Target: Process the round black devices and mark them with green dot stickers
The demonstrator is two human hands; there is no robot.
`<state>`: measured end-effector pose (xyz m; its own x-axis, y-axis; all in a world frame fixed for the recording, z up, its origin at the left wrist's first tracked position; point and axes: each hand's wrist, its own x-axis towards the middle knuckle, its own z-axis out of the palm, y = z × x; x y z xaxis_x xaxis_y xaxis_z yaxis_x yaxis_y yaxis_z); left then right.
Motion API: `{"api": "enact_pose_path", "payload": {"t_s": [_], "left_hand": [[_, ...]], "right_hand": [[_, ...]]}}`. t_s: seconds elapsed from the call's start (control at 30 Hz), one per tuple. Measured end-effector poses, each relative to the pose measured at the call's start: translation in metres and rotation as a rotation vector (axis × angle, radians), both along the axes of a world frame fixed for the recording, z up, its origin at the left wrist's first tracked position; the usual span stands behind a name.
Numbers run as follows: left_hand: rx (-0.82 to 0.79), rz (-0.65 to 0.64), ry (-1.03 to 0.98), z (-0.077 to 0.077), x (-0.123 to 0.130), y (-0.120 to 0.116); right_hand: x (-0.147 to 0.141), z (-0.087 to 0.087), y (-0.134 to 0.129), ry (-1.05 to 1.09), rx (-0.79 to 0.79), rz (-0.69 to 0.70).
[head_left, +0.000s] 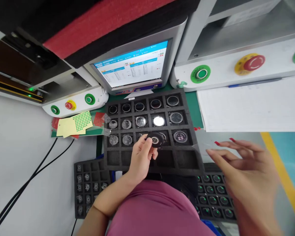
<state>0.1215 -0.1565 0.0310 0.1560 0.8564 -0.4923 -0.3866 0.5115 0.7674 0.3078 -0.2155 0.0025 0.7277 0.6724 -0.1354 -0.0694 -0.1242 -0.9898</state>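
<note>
- Right now, the person's left hand (143, 154) is grasping a round black watch (155, 140) between thumb and fingers, its ringed underside facing up.
- That watch is hanging over the third row of the big foam tray (198, 164).
- The right hand (211, 147), slightly blurred, is hovering just beyond the tray's right edge, thumb and forefinger coming close together; I cannot tell whether they are gripping something thin and clear.
- Other round watches are filling the tray's three far rows; one bright white watch (159, 121) is glowing in the second, and another watch (180, 137) is showing digits in the third.
- A monitor (135, 65) is standing behind the tray, on the green table (193, 103).
- Yellow sheets (66, 127) with green dots are lying left of the tray.
- Papers (250, 106) are lying right of it, a pen (255, 82) resting on top.
- Smaller trays are sitting lower down, nearer the person, at the big tray's left and right.
</note>
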Motion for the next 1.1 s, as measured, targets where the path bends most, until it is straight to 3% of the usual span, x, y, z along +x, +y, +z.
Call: {"api": "enact_pose_path", "payload": {"t_s": [0.17,0.37,0.53,0.83,0.93,1.03,1.1], "left_hand": [[0.052,-0.079,0.019,0.002,-0.001,-0.007],[0.125,-0.144,0.109,-0.001,-0.003,-0.016],[0.229,-0.144,0.161,-0.007,-0.007,-0.024],[0.454,-0.269,0.366,0.005,-0.012,-0.024],[0.462,-0.244,0.443,0.003,-0.011,-0.025],[0.457,-0.205,0.453,0.001,-0.009,-0.027],[0.458,-0.173,0.451,-0.001,-0.012,-0.028]], "right_hand": [[-0.024,0.033,0.009,0.120,0.137,0.230],[-0.056,0.036,0.022,0.312,0.181,0.437],[-0.064,0.037,0.023,0.277,0.199,0.443],[-0.067,0.038,0.020,0.250,0.179,0.491],[-0.071,0.036,0.017,0.118,0.161,0.478],[-0.074,0.031,0.016,-0.133,0.121,0.377],[-0.072,0.026,0.017,-0.183,0.076,0.331]]}}
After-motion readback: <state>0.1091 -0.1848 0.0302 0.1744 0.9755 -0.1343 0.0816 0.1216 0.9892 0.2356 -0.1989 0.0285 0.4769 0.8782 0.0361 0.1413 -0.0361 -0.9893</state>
